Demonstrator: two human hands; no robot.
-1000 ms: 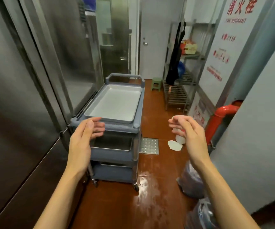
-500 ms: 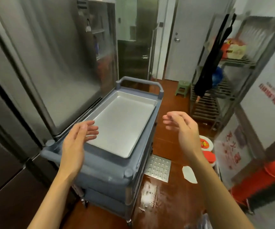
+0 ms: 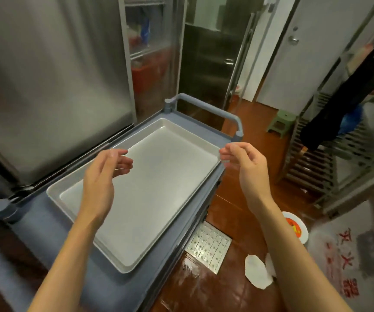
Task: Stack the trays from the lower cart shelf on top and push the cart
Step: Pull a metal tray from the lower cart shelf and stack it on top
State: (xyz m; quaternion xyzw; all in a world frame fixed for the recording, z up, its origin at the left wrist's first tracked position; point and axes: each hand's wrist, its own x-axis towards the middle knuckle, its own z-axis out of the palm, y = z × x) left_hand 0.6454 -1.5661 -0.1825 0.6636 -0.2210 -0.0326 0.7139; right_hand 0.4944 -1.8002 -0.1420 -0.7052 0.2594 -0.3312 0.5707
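Observation:
A grey-blue plastic cart (image 3: 204, 129) stands close in front of me, beside a steel refrigerator. A shallow metal tray (image 3: 159, 194) lies flat on its top shelf. My left hand (image 3: 101, 183) hovers over the tray's left half, fingers loosely curled and apart, holding nothing. My right hand (image 3: 246, 167) hangs at the tray's right edge near the far handle post, fingers curled, also holding nothing. The lower shelves are hidden under the top shelf.
Steel refrigerator doors (image 3: 46, 86) line the left. A wire rack (image 3: 339, 154) with a dark hanging cloth stands at right, a green stool (image 3: 281, 121) beyond. A floor drain grate (image 3: 208, 246), white scraps and a round lid lie on the wet brown floor.
I have come closer to the cart, and it now fills the lower view. Both hands have risen over the tray on top, still apart and empty.

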